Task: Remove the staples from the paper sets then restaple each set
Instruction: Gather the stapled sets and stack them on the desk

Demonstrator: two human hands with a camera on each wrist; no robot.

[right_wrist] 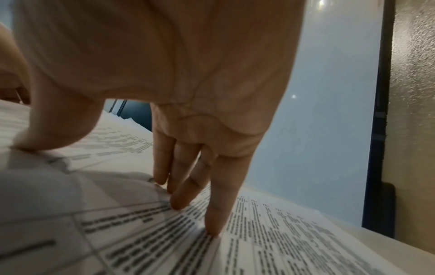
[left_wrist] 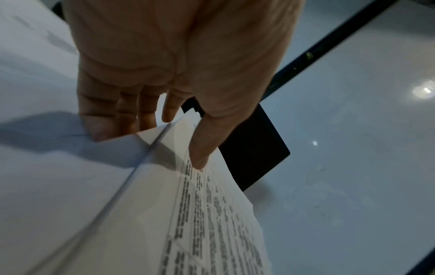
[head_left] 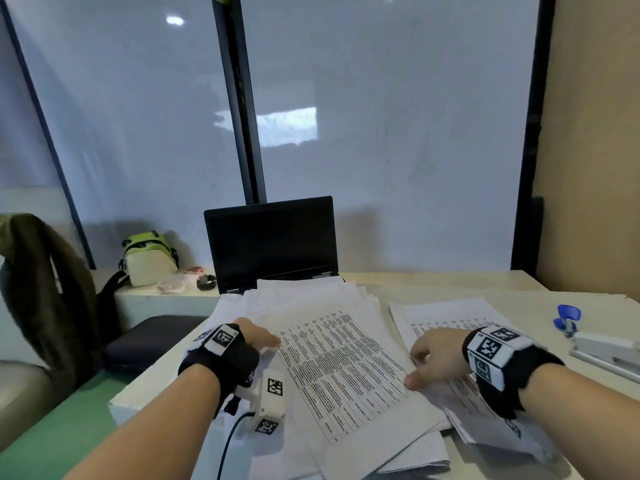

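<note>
A spread pile of printed paper sets covers the desk's middle, with the top paper set (head_left: 339, 368) (left_wrist: 200, 223) lying askew. My left hand (head_left: 270, 341) (left_wrist: 153, 145) pinches its upper left corner, thumb (left_wrist: 200, 148) on top and fingers (left_wrist: 105, 115) underneath. My right hand (head_left: 417, 367) (right_wrist: 113, 176) rests at that set's right edge; its thumb presses the sheet and its straight fingers (right_wrist: 212, 214) touch the second paper stack (head_left: 450, 317) (right_wrist: 282, 241) beside it. A white stapler (head_left: 609, 348) and a blue staple remover (head_left: 567, 318) lie at the far right, away from both hands.
An open black laptop (head_left: 270, 244) stands behind the papers, against a frosted glass partition. On the left are a green and white bag (head_left: 149, 259), a wristwatch (head_left: 206, 282), a black case (head_left: 149, 341) and a dark backpack (head_left: 45, 289). The desk's front edge runs under my forearms.
</note>
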